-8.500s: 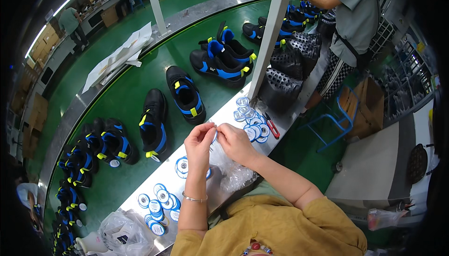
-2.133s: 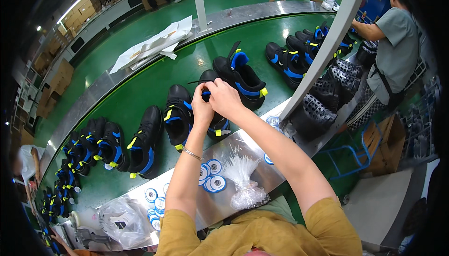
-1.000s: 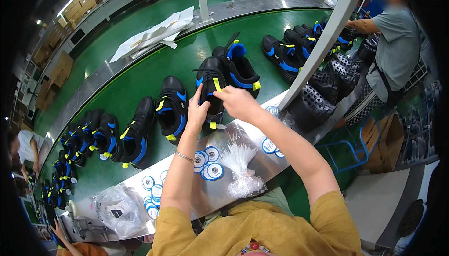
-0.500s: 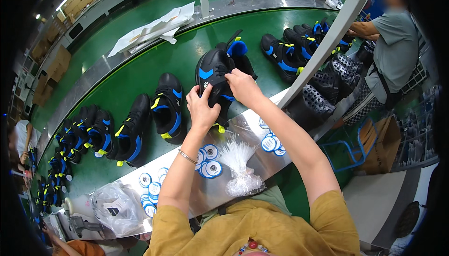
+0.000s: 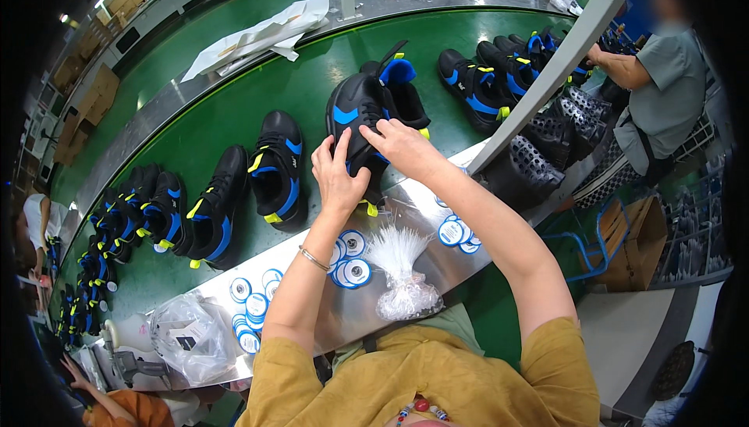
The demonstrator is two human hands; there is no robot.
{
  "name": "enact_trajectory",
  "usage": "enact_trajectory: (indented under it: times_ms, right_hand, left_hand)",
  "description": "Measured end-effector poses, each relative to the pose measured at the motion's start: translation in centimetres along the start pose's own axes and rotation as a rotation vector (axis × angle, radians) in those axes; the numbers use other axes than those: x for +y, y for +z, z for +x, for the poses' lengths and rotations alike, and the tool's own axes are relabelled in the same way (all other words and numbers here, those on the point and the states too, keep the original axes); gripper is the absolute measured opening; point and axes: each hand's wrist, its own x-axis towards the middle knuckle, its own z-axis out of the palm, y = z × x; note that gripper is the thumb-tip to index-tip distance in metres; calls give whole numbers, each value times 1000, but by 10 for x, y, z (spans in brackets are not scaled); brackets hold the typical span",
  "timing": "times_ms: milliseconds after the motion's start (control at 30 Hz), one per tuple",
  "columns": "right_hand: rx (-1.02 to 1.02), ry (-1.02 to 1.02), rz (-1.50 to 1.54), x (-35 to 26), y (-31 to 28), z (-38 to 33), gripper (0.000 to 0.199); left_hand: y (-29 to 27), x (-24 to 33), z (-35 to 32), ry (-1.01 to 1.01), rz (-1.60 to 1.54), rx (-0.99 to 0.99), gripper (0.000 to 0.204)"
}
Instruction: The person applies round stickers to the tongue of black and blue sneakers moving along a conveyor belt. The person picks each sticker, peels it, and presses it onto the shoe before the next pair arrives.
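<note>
In front of me a black shoe (image 5: pixel 353 103) with a blue arrow-like patch stands on the green belt. A second shoe (image 5: pixel 401 76) with blue lining and a yellow tab is close against its right side. My left hand (image 5: pixel 337 179) holds the first shoe from its near left, thumb and index finger apart around its side. On the lace area lies my right hand (image 5: pixel 404 147), its fingers bent and the index finger pressed to the shoe. The fingers partly hide the laces. A bundle of clear plastic fasteners (image 5: pixel 402 271) lies below my hands.
Round blue-and-white tags (image 5: pixel 356 272) lie in piles on the metal ledge (image 5: pixel 328 333). A clear plastic bag (image 5: pixel 191 341) and a tagging gun (image 5: pixel 133 368) are at left. More shoes (image 5: pixel 277 169) line the belt. A grey post (image 5: pixel 546 76) and a co-worker (image 5: pixel 667 91) are at right.
My right hand's index finger has shifted left and slightly nearer across the shoe's lace area. My left hand stays by the shoe's side. The co-worker's arm at right has moved.
</note>
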Motion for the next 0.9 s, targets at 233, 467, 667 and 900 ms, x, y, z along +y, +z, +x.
enact_trajectory:
  times_ms: [233,467,667,900]
  right_hand:
    - [23,13,11,1,1,-2,46]
    - [62,48,58,6,1,-4,43]
    - [211,323,49,41,-10,-16,37]
    - [42,323,40,45,34,-24,13]
  left_hand:
    - [4,-6,-3,67,41,39,63]
    - [4,-7,-4,66,50,53,58]
    - [-3,-28,18,-126,-39,-4,50]
    - [1,-85,50,-420,-79,-2,48]
